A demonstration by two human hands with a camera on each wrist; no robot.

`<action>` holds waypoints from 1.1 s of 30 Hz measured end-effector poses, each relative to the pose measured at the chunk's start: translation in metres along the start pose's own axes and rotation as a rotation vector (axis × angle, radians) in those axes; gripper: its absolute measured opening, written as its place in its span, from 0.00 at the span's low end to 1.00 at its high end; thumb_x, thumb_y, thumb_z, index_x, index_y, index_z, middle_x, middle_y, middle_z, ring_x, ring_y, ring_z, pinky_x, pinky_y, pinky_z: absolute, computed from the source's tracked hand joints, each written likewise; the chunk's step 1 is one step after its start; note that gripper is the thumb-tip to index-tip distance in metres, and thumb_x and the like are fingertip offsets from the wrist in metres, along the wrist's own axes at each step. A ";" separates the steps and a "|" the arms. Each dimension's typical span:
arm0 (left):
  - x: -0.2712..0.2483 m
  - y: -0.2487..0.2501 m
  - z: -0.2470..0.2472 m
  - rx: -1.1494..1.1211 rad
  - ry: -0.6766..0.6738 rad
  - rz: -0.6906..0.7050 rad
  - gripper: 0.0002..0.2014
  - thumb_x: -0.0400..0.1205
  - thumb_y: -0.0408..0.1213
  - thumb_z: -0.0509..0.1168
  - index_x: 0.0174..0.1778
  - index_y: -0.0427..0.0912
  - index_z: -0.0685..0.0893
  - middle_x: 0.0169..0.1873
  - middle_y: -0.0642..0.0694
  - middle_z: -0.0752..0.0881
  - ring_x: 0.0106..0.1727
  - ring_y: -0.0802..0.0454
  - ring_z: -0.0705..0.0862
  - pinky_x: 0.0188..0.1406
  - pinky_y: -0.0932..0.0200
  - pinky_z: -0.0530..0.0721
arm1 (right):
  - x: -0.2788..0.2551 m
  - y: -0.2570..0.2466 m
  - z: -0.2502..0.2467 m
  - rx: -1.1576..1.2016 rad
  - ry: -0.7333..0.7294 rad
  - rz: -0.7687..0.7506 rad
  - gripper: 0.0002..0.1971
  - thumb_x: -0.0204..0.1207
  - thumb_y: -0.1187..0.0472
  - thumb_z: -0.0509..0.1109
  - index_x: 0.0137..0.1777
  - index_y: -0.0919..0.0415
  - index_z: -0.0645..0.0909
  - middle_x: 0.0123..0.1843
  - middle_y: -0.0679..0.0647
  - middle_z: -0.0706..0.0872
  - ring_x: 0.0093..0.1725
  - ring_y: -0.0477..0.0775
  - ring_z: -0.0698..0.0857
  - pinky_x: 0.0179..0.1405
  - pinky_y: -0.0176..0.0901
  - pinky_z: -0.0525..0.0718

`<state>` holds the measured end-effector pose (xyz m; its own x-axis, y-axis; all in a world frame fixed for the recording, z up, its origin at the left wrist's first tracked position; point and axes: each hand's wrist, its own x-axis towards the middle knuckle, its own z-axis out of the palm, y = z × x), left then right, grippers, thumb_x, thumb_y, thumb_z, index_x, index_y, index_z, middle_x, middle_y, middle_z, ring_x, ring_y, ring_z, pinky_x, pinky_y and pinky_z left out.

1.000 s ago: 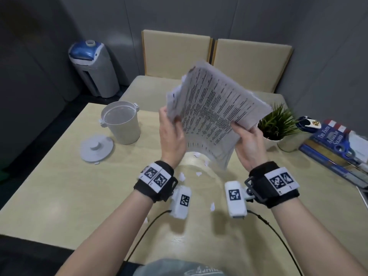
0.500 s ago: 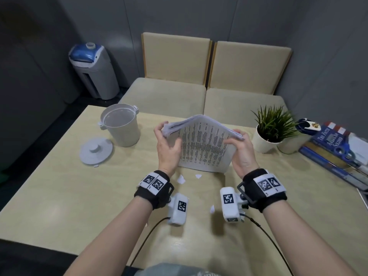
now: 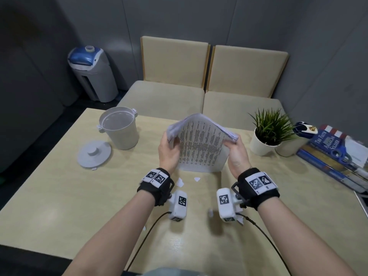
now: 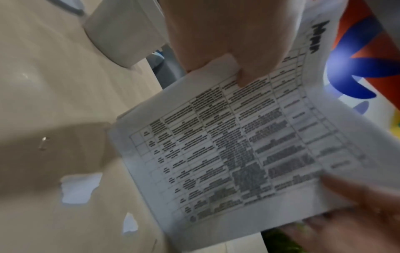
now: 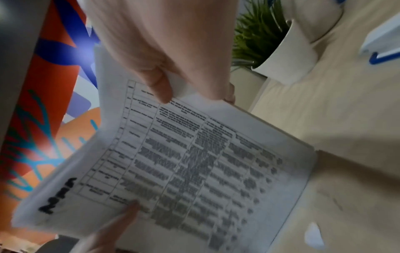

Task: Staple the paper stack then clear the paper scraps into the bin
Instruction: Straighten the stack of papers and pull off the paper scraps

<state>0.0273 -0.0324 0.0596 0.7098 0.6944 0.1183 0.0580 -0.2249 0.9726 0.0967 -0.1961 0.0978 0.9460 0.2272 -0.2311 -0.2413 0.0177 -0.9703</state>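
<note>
A printed paper stack (image 3: 201, 144) stands on its lower edge on the table, its top bowed toward me. My left hand (image 3: 169, 150) grips its left upper edge and my right hand (image 3: 236, 150) grips its right upper edge. The wrist views show the same stack (image 4: 227, 150) (image 5: 184, 162) with a thumb pinching each side. Small white paper scraps (image 3: 180, 182) lie on the table just in front of the stack, with more scraps (image 4: 79, 188) seen beside it. An open white bin (image 3: 119, 128) stands at the back left, its lid (image 3: 94, 154) lying beside it. I cannot make out a stapler.
A potted plant (image 3: 268, 134) stands right of the stack, with books (image 3: 334, 154) at the table's right edge. Two cushioned seats (image 3: 199, 96) lie beyond the table. A grey and blue appliance (image 3: 91, 72) stands on the floor at the back left.
Both hands brought the stack down from the air until its lower edge met the table, and the sheets drew together.
</note>
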 end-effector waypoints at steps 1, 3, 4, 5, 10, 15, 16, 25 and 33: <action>0.003 0.002 -0.001 0.022 -0.007 0.020 0.14 0.82 0.28 0.61 0.63 0.41 0.80 0.49 0.48 0.85 0.52 0.47 0.85 0.57 0.50 0.84 | 0.000 -0.002 -0.004 -0.041 0.042 -0.029 0.14 0.77 0.72 0.63 0.61 0.61 0.73 0.62 0.60 0.79 0.62 0.55 0.76 0.64 0.43 0.76; 0.009 0.009 -0.006 0.080 -0.041 0.111 0.15 0.82 0.27 0.59 0.64 0.40 0.79 0.51 0.47 0.85 0.55 0.46 0.85 0.58 0.53 0.83 | -0.001 -0.015 -0.017 -0.267 0.167 -0.178 0.28 0.73 0.67 0.70 0.72 0.57 0.67 0.69 0.57 0.73 0.69 0.54 0.71 0.69 0.44 0.71; 0.011 0.015 -0.008 0.128 -0.052 0.198 0.15 0.80 0.26 0.58 0.62 0.40 0.79 0.51 0.46 0.86 0.55 0.45 0.84 0.58 0.51 0.82 | -0.003 -0.025 -0.024 -0.448 0.218 -0.307 0.34 0.71 0.63 0.74 0.75 0.53 0.64 0.73 0.55 0.68 0.73 0.54 0.67 0.73 0.48 0.66; 0.013 0.022 -0.009 0.194 -0.064 0.289 0.14 0.77 0.24 0.57 0.57 0.38 0.80 0.48 0.44 0.85 0.53 0.43 0.83 0.55 0.48 0.82 | -0.008 -0.038 -0.027 -0.636 0.233 -0.448 0.37 0.69 0.60 0.75 0.77 0.50 0.63 0.76 0.54 0.66 0.75 0.54 0.64 0.75 0.52 0.62; 0.005 0.077 0.005 0.692 -0.152 0.663 0.12 0.76 0.28 0.59 0.52 0.45 0.78 0.46 0.49 0.81 0.46 0.50 0.73 0.47 0.56 0.62 | -0.021 -0.089 -0.013 -0.980 -0.076 -0.583 0.23 0.72 0.61 0.72 0.67 0.45 0.76 0.67 0.45 0.81 0.71 0.53 0.74 0.76 0.67 0.63; 0.006 0.091 0.005 0.878 -0.228 0.746 0.04 0.83 0.38 0.58 0.52 0.45 0.75 0.45 0.49 0.79 0.44 0.48 0.73 0.45 0.57 0.60 | -0.017 -0.073 -0.019 -0.527 -0.132 -0.395 0.14 0.75 0.70 0.69 0.43 0.48 0.86 0.43 0.46 0.89 0.49 0.51 0.86 0.55 0.51 0.84; 0.009 0.086 0.000 0.908 -0.236 0.705 0.04 0.84 0.42 0.57 0.49 0.45 0.73 0.43 0.50 0.78 0.43 0.49 0.72 0.45 0.57 0.59 | -0.016 -0.064 -0.024 -0.453 -0.104 -0.346 0.15 0.75 0.71 0.68 0.46 0.47 0.85 0.45 0.45 0.89 0.51 0.49 0.86 0.59 0.49 0.83; 0.023 0.032 -0.044 0.148 -0.158 0.011 0.12 0.74 0.42 0.75 0.48 0.40 0.86 0.41 0.46 0.90 0.44 0.46 0.87 0.43 0.54 0.84 | -0.003 0.004 -0.063 -0.011 0.042 -0.034 0.06 0.79 0.69 0.67 0.50 0.60 0.83 0.51 0.55 0.88 0.51 0.50 0.87 0.58 0.46 0.83; -0.007 0.004 -0.025 -0.187 -0.179 -0.276 0.20 0.77 0.35 0.72 0.64 0.41 0.76 0.52 0.50 0.86 0.52 0.60 0.85 0.61 0.55 0.83 | 0.004 0.046 -0.068 -0.093 0.068 0.081 0.18 0.71 0.69 0.75 0.61 0.65 0.80 0.52 0.57 0.88 0.52 0.56 0.87 0.66 0.59 0.80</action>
<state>0.0050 -0.0207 0.0673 0.7976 0.5776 -0.1738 0.1464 0.0942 0.9847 0.1040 -0.2602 0.0479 0.9374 0.1580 -0.3104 -0.2995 -0.0889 -0.9499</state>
